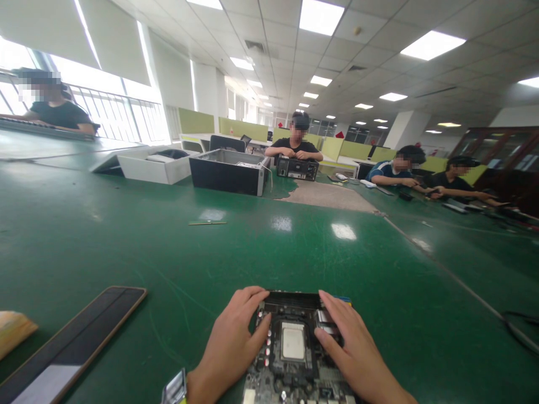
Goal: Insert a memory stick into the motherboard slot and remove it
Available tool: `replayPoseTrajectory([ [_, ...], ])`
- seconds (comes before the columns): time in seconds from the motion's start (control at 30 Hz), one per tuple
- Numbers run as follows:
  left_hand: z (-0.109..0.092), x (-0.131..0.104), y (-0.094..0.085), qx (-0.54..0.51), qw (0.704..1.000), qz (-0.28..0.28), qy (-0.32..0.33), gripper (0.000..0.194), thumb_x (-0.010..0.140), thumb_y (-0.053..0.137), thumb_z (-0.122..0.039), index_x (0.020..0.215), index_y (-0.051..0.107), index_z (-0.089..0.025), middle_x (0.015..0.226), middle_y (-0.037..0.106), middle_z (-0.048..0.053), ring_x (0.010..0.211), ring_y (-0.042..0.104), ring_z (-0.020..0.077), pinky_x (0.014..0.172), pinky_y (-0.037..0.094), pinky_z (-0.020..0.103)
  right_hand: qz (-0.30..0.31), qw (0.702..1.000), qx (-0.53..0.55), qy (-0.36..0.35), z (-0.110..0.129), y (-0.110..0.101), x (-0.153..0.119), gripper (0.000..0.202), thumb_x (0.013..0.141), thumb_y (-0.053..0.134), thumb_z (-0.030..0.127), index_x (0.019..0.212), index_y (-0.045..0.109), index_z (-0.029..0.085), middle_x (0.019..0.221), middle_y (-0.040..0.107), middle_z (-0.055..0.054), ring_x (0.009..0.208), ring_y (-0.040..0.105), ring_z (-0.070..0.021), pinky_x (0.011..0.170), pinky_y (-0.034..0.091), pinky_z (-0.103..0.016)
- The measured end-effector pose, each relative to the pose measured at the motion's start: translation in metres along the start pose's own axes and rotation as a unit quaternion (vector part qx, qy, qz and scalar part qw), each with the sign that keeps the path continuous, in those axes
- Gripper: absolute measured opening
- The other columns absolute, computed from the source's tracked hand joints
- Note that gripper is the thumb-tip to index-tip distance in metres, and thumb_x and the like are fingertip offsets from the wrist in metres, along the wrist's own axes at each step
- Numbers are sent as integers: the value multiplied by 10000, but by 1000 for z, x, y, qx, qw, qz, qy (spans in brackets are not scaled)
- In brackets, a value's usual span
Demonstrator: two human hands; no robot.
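Observation:
A computer motherboard (295, 373) lies at the bottom middle of the view, its lower edge cut off by the frame. A processor (292, 342) with a bare metal top sits in its socket, framed by a black bracket (275, 331). My left hand (236, 331) grips the board's left side, fingers at the far corner and thumb by a row of capacitors (268, 345). On the other side, my right hand (351, 336) holds the right edge, its thumb by the silver ports. A watch (174, 387) is on my left wrist.
A phone (80, 342) lies on the green table (168, 241) at left, beside a yellowish packet (14, 331). Farther off are a thin stick (208, 223), an open computer case (227, 177) and a white box (151, 168). Several people sit around the table. A cable (520, 331) is at right.

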State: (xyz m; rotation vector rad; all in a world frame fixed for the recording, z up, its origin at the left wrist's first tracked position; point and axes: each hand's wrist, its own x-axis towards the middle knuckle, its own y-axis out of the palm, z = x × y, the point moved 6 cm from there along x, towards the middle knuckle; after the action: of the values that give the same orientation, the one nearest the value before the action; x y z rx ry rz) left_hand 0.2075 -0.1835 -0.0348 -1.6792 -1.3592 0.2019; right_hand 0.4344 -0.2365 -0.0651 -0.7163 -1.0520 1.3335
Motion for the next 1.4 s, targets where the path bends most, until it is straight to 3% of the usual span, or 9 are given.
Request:
replayPoseTrajectory([
  [1.4, -2, 1, -1, -9, 1000, -5, 11, 305, 836, 499, -236, 1122, 603, -212, 1161, 593, 75, 1055, 571, 215, 922, 503, 362, -21, 1000, 0, 0, 2, -3, 1, 577, 886, 446, 509, 1401, 377, 257, 1428, 422, -36, 1307, 377, -257, 1088, 314, -461],
])
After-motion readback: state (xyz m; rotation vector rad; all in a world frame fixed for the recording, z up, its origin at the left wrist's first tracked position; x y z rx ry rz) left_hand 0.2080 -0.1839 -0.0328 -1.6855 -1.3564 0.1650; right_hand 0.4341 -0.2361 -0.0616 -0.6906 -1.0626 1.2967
